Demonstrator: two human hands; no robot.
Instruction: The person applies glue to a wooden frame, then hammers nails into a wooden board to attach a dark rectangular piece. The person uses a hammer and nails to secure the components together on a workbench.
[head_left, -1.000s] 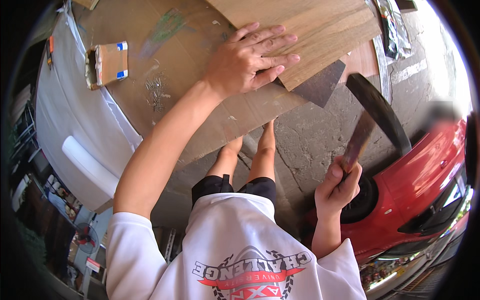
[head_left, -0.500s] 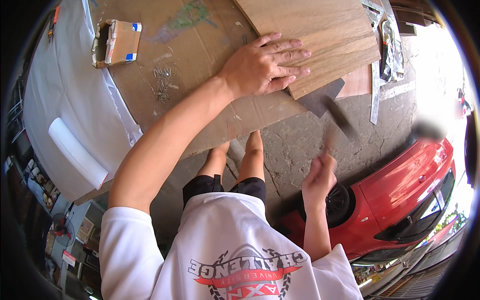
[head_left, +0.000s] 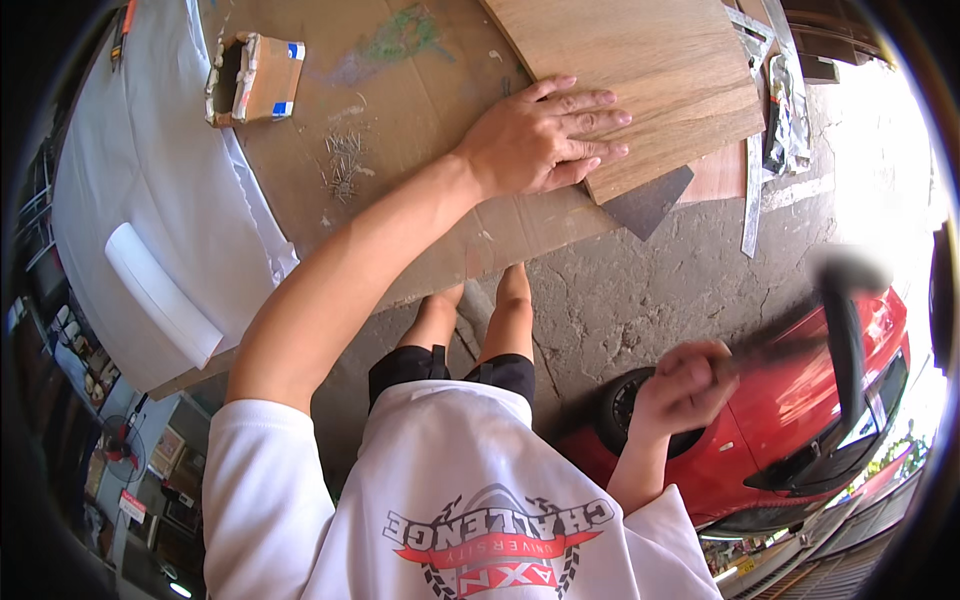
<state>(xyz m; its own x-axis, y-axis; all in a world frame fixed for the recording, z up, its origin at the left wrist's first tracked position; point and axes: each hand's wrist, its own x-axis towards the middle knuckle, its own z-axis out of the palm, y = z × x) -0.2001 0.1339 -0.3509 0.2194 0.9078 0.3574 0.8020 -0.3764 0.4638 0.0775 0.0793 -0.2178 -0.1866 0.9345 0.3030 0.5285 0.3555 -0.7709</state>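
My left hand lies flat with its fingers stretched over a light brown wooden board. Under the board's near corner, a dark flat plate sticks out past the table edge. Off to the right, my right hand is closed round the handle of a hammer, which is swung away from the board and smeared by motion. A small heap of nails rests on the cardboard-covered table, left of my left forearm.
A taped cardboard box stands beyond the nails. White sheeting and a curled white sheet cover the table's left side. Metal rulers jut out right of the board. A red car stands at the right.
My right hand has swung the hammer rightward, away from the plate at the board's corner. My left hand stays on the board; the whole view has shifted slightly.
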